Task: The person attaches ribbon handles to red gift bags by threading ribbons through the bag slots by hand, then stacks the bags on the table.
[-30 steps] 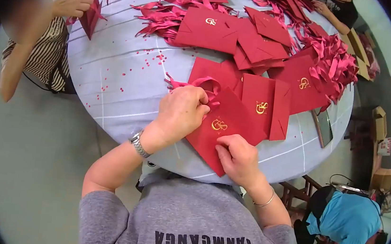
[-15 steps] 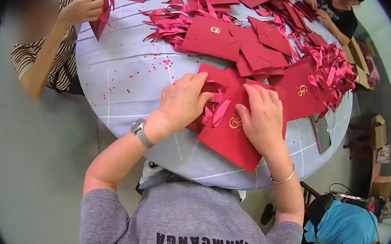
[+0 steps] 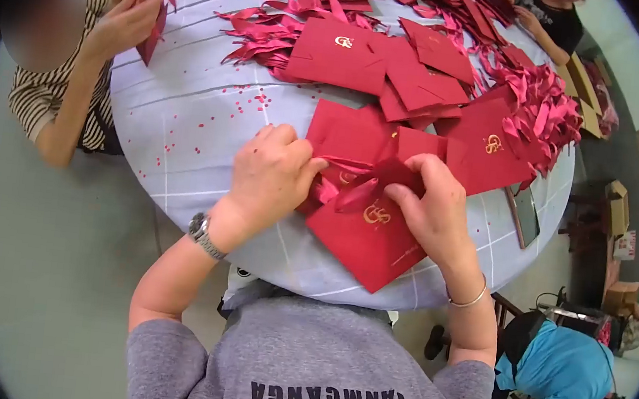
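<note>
A red paper bag (image 3: 368, 243) with a gold emblem lies near the table's front edge, a pink ribbon (image 3: 355, 197) at its top. My left hand (image 3: 272, 171) pinches the end of the ribbon at the bag's left. With thumb and fingers, my right hand (image 3: 436, 204) grips the bag's upper right edge, where the paper is lifted. Just behind, another red bag (image 3: 350, 134) lies flat, partly covered. What my left fingertips hold is partly hidden.
Piled red bags (image 3: 339, 53) and a heap of pink ribbons (image 3: 550, 115) cover the table's back and right. A phone (image 3: 524, 215) lies at the right edge. Co-workers sit at left (image 3: 66, 87) and back right (image 3: 552, 25); another person (image 3: 562, 373) is at lower right.
My hands have moved from the bag's face to its ribbon and top edge. The bag has turned, its ribbon now drawn leftward. The left co-worker's hands have come together on a bag.
</note>
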### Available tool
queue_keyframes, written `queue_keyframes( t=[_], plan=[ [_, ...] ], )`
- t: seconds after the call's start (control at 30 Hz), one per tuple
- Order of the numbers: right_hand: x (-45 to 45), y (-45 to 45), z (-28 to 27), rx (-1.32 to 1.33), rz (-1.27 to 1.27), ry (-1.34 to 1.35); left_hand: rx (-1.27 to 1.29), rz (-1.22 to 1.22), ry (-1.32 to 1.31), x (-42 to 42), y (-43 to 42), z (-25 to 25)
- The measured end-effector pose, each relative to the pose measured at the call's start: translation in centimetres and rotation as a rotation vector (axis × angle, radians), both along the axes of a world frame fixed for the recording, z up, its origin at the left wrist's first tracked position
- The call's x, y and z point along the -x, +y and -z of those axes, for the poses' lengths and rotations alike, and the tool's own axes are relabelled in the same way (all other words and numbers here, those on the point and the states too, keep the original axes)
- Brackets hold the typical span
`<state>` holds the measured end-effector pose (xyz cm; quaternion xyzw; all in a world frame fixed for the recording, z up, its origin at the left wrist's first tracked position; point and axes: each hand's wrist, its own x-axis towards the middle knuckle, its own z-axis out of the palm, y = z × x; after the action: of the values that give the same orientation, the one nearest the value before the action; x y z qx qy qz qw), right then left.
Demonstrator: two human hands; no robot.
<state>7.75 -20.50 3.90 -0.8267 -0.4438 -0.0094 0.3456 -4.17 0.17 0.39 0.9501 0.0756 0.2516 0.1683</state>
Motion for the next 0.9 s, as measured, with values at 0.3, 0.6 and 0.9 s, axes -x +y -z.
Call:
queue_keyframes(
  t=[0.3,0.6,0.9],
  plan=[
    [1.3,-2.4,-1.1,0.027,-0.07,0.232,-0.197,0.184,-0.072,0.9,0.5,-1.7],
    [0.1,-13.3,-5.3,-0.699,0.143,0.692,0.409,0.219,-0.063,-3.7,-2.1,-5.1],
    [-7.5,-14.0,-0.9,-1.275,0.429,0.252,-0.112,0.217,0.181,-14.0,-9.8,-2.7]
  ],
)
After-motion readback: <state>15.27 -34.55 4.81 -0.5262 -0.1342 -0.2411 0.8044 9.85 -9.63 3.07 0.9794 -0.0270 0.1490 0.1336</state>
